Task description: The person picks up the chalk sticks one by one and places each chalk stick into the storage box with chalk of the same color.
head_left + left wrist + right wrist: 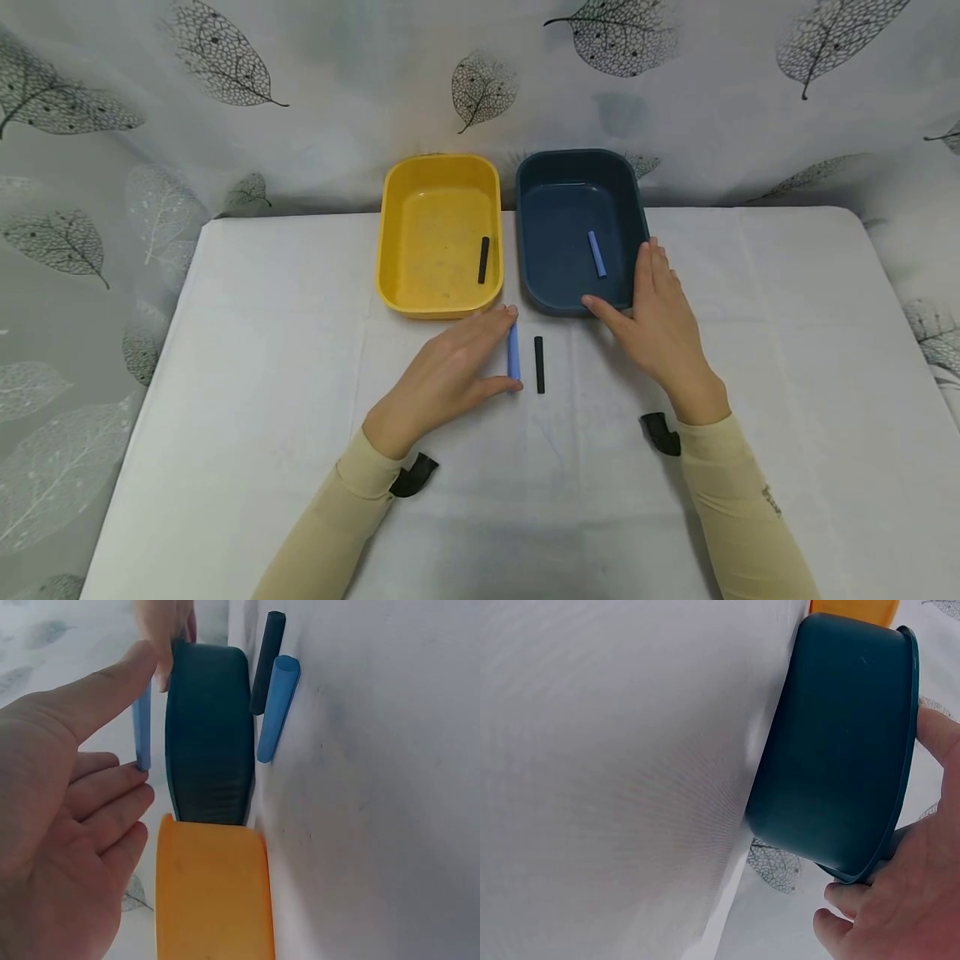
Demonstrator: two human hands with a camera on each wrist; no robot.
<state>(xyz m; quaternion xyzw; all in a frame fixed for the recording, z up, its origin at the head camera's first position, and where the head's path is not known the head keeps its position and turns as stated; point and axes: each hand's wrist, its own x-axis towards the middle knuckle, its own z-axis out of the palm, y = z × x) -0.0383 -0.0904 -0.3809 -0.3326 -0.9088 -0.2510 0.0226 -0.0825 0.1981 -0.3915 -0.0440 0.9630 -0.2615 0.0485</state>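
My left hand (450, 367) holds a blue chalk-like stick (142, 731) by its two ends, between thumb and fingertip, above the cloth. A second blue stick (277, 709) lies on the cloth beside a black stick (540, 365); the head view does not show it apart from the held one. My right hand (663, 329) rests at the near right corner of a dark blue tub (534, 250), thumb on the near rim and fairly straight fingers along the right side. Inside that tub lies a blue stick (597, 254). A black stick (483, 260) is in the yellow tub (420, 233).
The two tubs stand side by side at the far edge of a table with a white cloth (262, 333). Behind them hangs a leaf-patterned curtain (360, 83). Dark straps (415, 475) show at both wrists.
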